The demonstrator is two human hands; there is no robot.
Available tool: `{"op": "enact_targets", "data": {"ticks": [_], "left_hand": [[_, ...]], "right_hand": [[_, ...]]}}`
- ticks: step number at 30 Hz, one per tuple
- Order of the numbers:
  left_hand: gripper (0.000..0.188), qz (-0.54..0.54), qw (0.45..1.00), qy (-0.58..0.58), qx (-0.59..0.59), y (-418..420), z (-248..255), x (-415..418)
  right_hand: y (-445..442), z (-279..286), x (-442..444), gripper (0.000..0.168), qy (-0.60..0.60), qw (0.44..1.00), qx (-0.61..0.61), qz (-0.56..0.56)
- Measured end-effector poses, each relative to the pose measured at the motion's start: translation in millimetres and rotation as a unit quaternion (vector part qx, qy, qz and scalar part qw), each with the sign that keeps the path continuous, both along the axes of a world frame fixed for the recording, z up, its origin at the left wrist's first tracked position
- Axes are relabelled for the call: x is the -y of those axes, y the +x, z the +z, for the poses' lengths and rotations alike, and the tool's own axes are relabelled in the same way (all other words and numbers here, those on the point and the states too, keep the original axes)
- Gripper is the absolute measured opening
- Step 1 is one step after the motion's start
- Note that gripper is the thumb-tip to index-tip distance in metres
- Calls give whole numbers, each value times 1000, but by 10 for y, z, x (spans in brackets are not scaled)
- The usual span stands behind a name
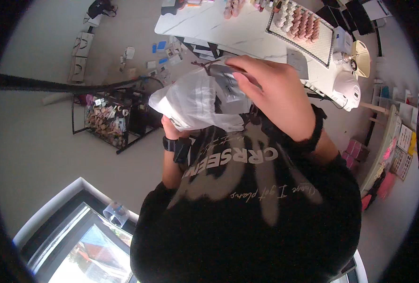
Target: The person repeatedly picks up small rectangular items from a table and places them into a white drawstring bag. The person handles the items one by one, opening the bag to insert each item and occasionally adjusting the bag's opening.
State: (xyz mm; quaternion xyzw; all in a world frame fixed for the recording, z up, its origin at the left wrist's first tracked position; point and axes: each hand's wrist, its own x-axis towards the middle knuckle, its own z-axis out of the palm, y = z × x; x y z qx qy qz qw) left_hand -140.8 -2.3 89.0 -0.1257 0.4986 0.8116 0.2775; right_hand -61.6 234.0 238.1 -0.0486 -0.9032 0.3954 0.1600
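Note:
A translucent white drawstring bag (192, 99) is held up in front of my chest. My left hand (173, 128) grips its lower left side, with the fingers mostly hidden behind the bag. At the bag's open mouth, my right hand (246, 76) pinches a grey, shiny flat packet (228, 86) between thumb and fingers. The packet's lower part lies at or inside the opening; which one cannot be told. A dark drawstring (206, 65) sticks out at the top of the bag.
Ahead stands a white marble-patterned table (227, 32) with a tray (301, 44) of pink and white twisted items and a white rounded device (346, 88). A black wire-frame rack (107, 125) stands left. Small packages (163, 58) lie on the floor. A glass-topped case (89, 244) is at lower left.

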Motion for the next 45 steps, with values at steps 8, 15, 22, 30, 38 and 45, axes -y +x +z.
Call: {"op": "enact_targets", "data": {"ticks": [8, 15, 22, 30, 38, 45], "left_hand": [[49, -132, 968, 170, -126, -28, -69, 162], [70, -129, 989, 21, -69, -9, -101, 215], [42, -147, 971, 180, -48, 98, 162, -303], [80, -220, 966, 134, 24, 11, -525, -467], [68, -164, 974, 109, 110, 129, -477, -1164], [61, -150, 979, 79, 112, 208, -446, -1489]], "right_hand": [[-72, -272, 279, 16, 15, 999, -9, -38], [-39, -446, 176, 20, -77, 997, -1, -1], [148, -427, 27, 11, -106, 986, -77, -99], [426, -718, -475, 10, -171, 983, 31, -57], [569, -1134, -1004, 9, -161, 981, 64, -93], [683, -1118, -1429, 9, -86, 996, -1, -15]]}}
